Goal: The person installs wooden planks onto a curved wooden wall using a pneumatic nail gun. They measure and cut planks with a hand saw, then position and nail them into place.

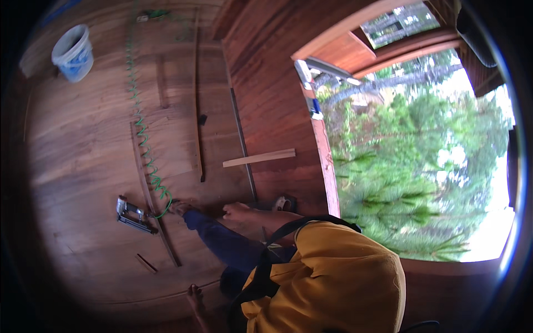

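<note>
My right hand (237, 212) hangs in front of my body over the dark trouser leg (227, 241). Its fingers are loosely bent and apart, and no object shows in them. Low in the view, my left hand (194, 294) hangs over the wooden floor (83, 244). It is small and dim, with fingers loosely curled and nothing visible in it. Ahead and to the left, a nail gun (137, 215) lies on the floor. A green coiled air hose (145, 150) runs from it toward the far side. My bare foot (179, 207) stands beside the hose's near end.
Long wood strips (197, 105) and another strip (145, 183) lie on the floor. A short pale board (259, 158) reaches toward the reddish wooden wall (266, 94). A white and blue bucket (74, 54) stands far left. At right is a large window opening (411, 150).
</note>
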{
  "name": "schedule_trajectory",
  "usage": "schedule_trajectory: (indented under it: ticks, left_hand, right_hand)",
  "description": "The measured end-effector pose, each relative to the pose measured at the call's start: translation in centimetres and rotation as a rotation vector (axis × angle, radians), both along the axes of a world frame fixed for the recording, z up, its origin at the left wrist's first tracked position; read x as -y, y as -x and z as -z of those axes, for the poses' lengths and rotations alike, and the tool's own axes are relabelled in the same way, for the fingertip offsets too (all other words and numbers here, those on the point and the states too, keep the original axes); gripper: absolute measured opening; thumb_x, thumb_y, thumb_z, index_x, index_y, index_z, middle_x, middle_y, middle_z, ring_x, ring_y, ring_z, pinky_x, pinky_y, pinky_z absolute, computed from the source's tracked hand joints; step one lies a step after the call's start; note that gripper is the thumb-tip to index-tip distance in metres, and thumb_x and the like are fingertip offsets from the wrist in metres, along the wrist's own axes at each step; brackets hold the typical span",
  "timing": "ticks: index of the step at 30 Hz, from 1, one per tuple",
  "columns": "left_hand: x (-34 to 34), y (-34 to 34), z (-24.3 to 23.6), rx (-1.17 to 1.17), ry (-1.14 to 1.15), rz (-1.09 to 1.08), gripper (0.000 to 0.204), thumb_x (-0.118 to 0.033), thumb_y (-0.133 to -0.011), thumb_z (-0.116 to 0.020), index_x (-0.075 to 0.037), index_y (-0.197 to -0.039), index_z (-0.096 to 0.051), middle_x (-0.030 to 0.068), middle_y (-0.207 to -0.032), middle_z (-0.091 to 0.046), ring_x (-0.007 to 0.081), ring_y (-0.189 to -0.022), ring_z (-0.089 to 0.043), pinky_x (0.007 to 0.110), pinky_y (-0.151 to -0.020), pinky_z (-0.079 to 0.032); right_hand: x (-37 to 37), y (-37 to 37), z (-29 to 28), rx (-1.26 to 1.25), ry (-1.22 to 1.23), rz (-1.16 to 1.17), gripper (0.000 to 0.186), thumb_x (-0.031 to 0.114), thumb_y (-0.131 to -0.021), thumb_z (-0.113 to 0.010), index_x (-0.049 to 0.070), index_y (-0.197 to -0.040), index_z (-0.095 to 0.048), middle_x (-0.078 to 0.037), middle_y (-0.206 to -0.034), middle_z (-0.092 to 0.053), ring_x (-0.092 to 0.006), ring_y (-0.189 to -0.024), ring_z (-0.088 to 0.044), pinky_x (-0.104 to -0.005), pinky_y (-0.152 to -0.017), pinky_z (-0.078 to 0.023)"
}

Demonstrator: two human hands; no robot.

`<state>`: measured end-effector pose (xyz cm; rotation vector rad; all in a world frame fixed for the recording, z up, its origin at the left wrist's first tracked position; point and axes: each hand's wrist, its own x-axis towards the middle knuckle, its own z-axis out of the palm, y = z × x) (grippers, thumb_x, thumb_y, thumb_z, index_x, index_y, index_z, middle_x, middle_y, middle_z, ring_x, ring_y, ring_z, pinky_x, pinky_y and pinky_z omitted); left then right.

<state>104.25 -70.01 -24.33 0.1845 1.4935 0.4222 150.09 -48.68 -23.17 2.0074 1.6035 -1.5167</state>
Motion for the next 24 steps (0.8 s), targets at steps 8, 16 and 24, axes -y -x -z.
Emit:
schedule_trajectory:
  ticks: [8,16,24]
  left_hand:
    - [-13.0,-1.1,-10.0,-0.106,0.065,0.117,0.026,-0.03,-0.099,-0.06,-0.01,-0.117,-0.061,0.0015,-0.095,-0.06,0.0136,-0.079,-0.062,0.026,-0.059,-0.044]
    - [-25.0,-2.7,-14.0,-0.175,0.004,0.21,0.039,-0.037,-0.097,-0.065,-0.01,-0.124,-0.058,0.0057,-0.103,-0.065,0.019,-0.09,-0.066,0.029,-0.071,-0.05]
    - [-28.6,-4.8,-18.4,-0.258,-0.034,0.244,0.043,-0.038,-0.099,-0.063,-0.01,-0.131,-0.057,0.0076,-0.112,-0.066,0.0201,-0.098,-0.066,0.032,-0.078,-0.05]
  right_hand:
    - [-2.4,-9.6,-17.1,0.242,-0.605,0.548,0.015,0.022,-0.087,-0.07,0.01,-0.095,-0.075,-0.012,-0.089,-0.073,-0.0315,-0.085,-0.072,-0.0408,-0.077,-0.057]
    - [-24.6,-34.6,-25.6,0.92,-0.64,1.022,0.025,0.036,-0.088,-0.07,0.021,-0.107,-0.077,-0.012,-0.099,-0.073,-0.0315,-0.094,-0.071,-0.0436,-0.083,-0.056]
    - [-27.1,-37.4,-24.7,1.036,-0.495,0.929,0.037,0.04,-0.084,-0.075,0.02,-0.116,-0.073,-0.011,-0.109,-0.071,-0.0319,-0.102,-0.069,-0.0473,-0.087,-0.054]
